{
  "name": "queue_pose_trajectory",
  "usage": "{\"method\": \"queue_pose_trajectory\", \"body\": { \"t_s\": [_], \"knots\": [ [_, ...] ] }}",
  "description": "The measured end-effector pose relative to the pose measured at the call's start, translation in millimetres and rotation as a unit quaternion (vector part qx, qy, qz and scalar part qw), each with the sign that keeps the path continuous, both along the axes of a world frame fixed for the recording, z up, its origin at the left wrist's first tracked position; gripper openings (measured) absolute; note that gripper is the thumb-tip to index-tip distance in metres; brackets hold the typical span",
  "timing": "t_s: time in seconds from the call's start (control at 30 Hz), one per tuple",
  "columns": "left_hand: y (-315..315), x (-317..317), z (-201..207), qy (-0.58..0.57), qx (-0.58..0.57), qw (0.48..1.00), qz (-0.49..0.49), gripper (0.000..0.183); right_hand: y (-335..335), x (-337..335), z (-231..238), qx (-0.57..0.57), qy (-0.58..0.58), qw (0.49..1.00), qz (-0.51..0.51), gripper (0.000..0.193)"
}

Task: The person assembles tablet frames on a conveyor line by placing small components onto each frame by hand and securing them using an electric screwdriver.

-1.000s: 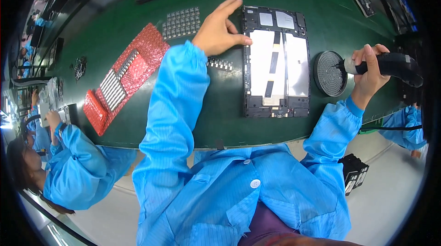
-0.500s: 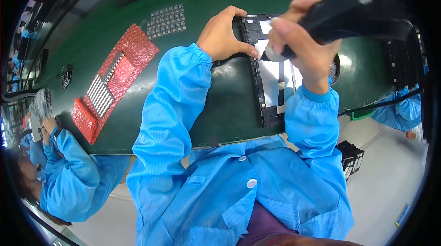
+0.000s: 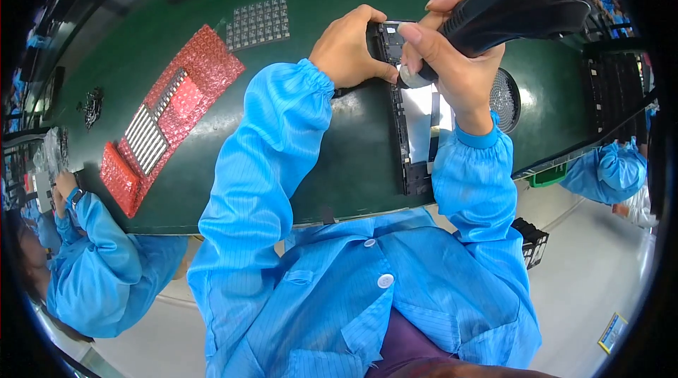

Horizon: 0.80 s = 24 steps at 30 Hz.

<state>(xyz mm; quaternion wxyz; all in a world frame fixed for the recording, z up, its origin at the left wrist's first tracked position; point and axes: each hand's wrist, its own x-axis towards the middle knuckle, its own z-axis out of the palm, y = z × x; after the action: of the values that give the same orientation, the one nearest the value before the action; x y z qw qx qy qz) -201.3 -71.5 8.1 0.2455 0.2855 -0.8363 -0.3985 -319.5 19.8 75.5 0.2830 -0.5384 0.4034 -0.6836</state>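
My right hand (image 3: 467, 80) is wrapped around a black electric screwdriver (image 3: 510, 14), its body slanting up to the right. The tool's pale nose points down at the left side of a black-framed, tablet-like device (image 3: 417, 179); the tip itself is hidden. White panels and a dark strip show inside the frame, which lies on the green table. On its upper left corner rests my left hand (image 3: 349, 52), thumb against the left edge and fingers curled at the top, gripping it. Much of the device's right side is behind my right hand and sleeve.
Left on the table lie red bubble wrap (image 3: 213, 55) with metal strips (image 3: 145, 141), a grid of small parts (image 3: 258, 24) and a dark clump (image 3: 90, 107). A round mesh dish (image 3: 503, 100) stands right of my wrist. One co-worker (image 3: 106, 265) sits left; another's sleeve (image 3: 606, 170) shows right.
The screwdriver's rear end has swung left and its body shows more sharply. My right hand has shifted slightly left, uncovering more of the mesh dish. My left hand keeps its grip; the view has shifted slightly.
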Motion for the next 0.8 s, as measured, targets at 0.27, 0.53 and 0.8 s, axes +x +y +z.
{"method": "queue_pose_trajectory", "body": {
  "t_s": [0.27, 0.53, 0.8],
  "knots": [
    [-1, -2, 0, 0.002, -0.017, 1.000, 0.002, 0.077, 1, -1, -2, 0.004, 0.001, 1.000, -0.008, 0.025],
    [-12, -2, -21, 0.046, 0.055, 0.997, -0.014, 0.062, 10, 10, -13, 0.013, 0.046, 0.999, 0.002, 0.027],
    [-13, -4, -24, 0.083, -0.082, 0.992, -0.044, 0.067, 23, -3, 9, 0.062, -0.041, 0.992, -0.104, 0.037]
  ]
}}
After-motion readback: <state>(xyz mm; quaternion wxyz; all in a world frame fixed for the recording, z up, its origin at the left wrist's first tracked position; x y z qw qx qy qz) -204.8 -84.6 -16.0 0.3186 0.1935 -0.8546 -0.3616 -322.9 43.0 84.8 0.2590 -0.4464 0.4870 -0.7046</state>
